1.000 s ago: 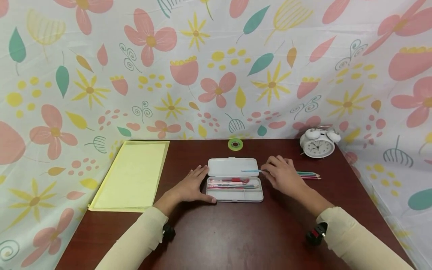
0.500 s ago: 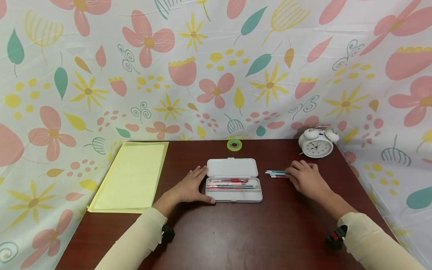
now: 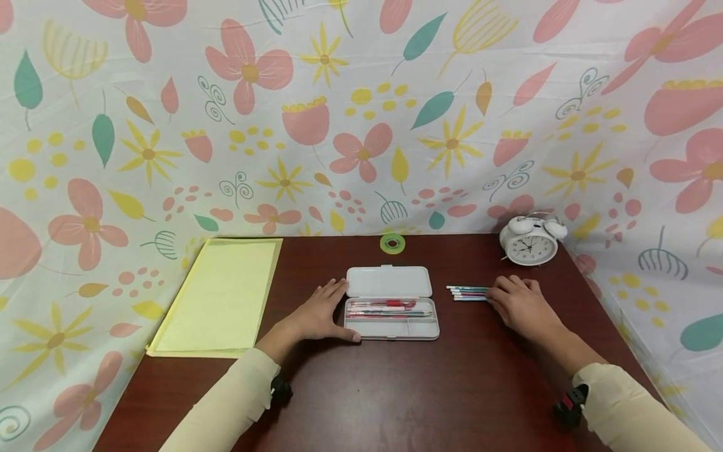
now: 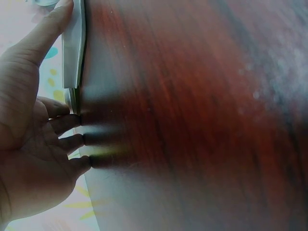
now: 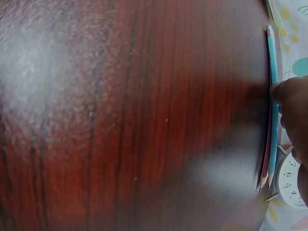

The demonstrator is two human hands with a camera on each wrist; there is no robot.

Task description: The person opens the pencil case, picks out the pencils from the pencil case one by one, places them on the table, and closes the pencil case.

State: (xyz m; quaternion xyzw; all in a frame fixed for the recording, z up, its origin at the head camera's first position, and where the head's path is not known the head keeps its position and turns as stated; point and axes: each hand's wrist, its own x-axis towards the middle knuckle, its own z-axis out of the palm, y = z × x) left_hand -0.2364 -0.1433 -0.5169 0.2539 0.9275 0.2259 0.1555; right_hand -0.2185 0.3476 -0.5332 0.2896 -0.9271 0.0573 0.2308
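Observation:
A white pencil case (image 3: 423, 326) lies with its lid (image 3: 388, 282) folded back. A pen with a red grip (image 3: 392, 303) and several pencils (image 3: 390, 312) fill its rear compartment. My left hand (image 3: 316, 311) spreads along the case's left side, thumb at the front corner and fingers beside the lid. To the right, my right hand (image 3: 521, 306) pinches a light-blue pencil (image 5: 273, 53) at the front of a row of several pencils (image 3: 465, 290). Their far ends are hidden under that hand in the head view; pointed tips (image 5: 266, 183) show in the right wrist view.
A white twin-bell alarm clock (image 3: 531, 241) stands behind my right hand. Green tape (image 3: 392, 243) lies near the wall at the back. On the left is a yellow zip folder (image 3: 217, 298). A flowered cloth (image 3: 361, 125) hangs around the dark-red table (image 3: 373, 395).
My right hand has carried the light-blue pencil from beside the case rightward to the row of pencils, then drawn it toward the row's front. My left hand stays on the case.

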